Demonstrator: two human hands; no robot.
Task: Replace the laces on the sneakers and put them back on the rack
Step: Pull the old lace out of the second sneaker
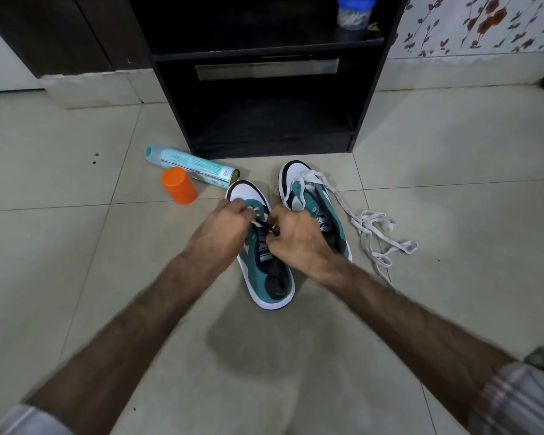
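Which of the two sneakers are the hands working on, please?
The left sneaker, nearer the orange jar; both hands pinch its lace. The right sneaker lies untouched.

1. Left sneaker (269, 277): teal, white toe, dark heel, upright on the floor, toe toward the rack.
2. Right sneaker (308, 196): same colours, just beside it, slightly further forward.
3. White lace (374, 227): partly threaded in the right sneaker, the rest tangled on the floor.
4. Black rack (270, 73): stands just beyond the toes.
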